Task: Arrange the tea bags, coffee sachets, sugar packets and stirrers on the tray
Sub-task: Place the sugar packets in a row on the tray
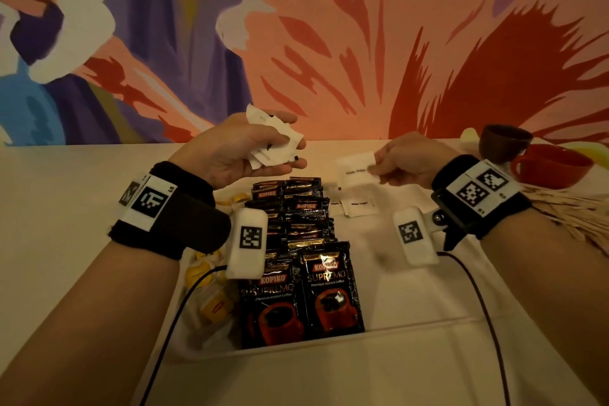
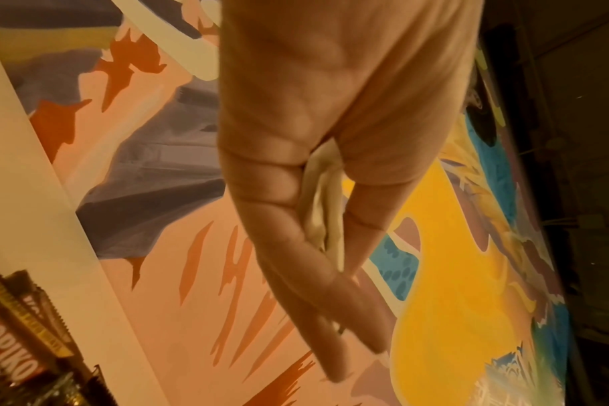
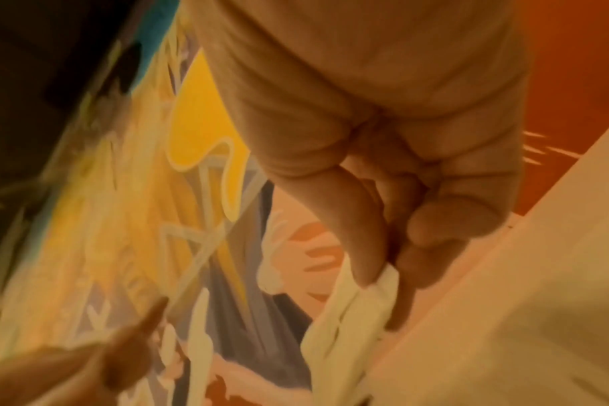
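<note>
Paper sugar packets [image 1: 270, 145] bunch loosely in my left hand [image 1: 237, 152]; my right hand [image 1: 405, 158] pinches 1 packet [image 1: 357, 168]. I judge that bunch could slip and scatter beneath.

the black coffee sachets [image 1: 298, 260] below the left hand [image 1: 230, 155] read "kopiko" on red bands; the two nearest the viewer add "supremo" and "premium instant coffee". in the left wrist view "kopiko" shows again on a sachet [image 2: 14, 357] at the lower left corner. the white sugar packet [image 1: 357, 168] pinched in the right hand [image 1: 408, 158] bears small blurred black print, perhaps "white sugar". a flat packet [image 1: 359, 206] just below that grip reads "white sugar"; one beside it shows "white". the left wristband tag [image 1: 153, 201] is marked "l5", the right wristband tag [image 1: 481, 189] "r1". print on the packets bunched in the left hand is too small to read.
</note>
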`<action>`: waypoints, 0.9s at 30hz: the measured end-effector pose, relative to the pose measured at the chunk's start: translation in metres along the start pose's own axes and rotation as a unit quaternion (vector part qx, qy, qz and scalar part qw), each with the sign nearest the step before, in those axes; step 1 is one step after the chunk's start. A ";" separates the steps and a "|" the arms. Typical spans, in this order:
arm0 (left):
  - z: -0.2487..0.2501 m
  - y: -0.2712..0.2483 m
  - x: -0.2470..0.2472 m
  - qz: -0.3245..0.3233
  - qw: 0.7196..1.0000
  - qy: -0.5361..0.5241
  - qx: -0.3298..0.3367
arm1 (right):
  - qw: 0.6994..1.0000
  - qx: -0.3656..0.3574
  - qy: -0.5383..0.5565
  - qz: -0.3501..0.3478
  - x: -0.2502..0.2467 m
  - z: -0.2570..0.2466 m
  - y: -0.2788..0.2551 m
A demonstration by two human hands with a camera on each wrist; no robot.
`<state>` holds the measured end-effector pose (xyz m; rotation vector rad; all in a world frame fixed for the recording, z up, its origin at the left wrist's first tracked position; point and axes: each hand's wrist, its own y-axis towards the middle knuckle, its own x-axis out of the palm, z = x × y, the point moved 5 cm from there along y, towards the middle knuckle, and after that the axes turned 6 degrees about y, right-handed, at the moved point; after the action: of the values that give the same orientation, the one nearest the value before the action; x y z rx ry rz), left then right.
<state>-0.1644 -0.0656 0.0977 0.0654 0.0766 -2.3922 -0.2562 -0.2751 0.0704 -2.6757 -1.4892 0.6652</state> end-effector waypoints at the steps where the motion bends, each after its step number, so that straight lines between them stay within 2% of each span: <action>1: 0.000 0.000 0.000 0.002 1.000 0.000 0.001 | 0.999 0.025 -0.037 -0.013 0.002 0.007 0.004; 6: -0.001 -0.001 0.002 -0.002 1.000 -0.003 0.000 | 0.984 0.074 -0.148 -0.061 0.017 0.026 0.018; 11: -0.001 0.000 0.003 -0.014 0.999 -0.031 -0.004 | 0.981 0.085 -0.154 -0.076 0.029 0.031 0.021; 16: -0.002 -0.001 0.006 -0.055 0.996 -0.061 -0.015 | 0.982 0.073 -0.157 -0.075 0.030 0.026 0.016; 18: -0.001 -0.001 0.007 -0.068 0.996 -0.064 -0.012 | 0.986 0.051 -0.150 -0.054 0.025 0.018 0.014; 21: 0.000 0.000 0.007 -0.066 0.997 -0.050 -0.003 | 0.993 -0.025 -0.111 -0.037 0.021 -0.005 0.006; 24: -0.002 0.000 0.007 -0.045 0.999 -0.024 -0.002 | 0.992 -0.099 -0.025 -0.072 0.026 -0.030 -0.008; 27: -0.002 0.002 0.006 -0.009 1.000 -0.002 0.003 | 0.981 -0.133 0.057 -0.132 0.039 -0.047 -0.023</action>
<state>-0.1674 -0.0705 0.0951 0.0621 0.0684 -2.4108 -0.2404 -0.2216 0.1038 -2.5635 -1.9736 0.3114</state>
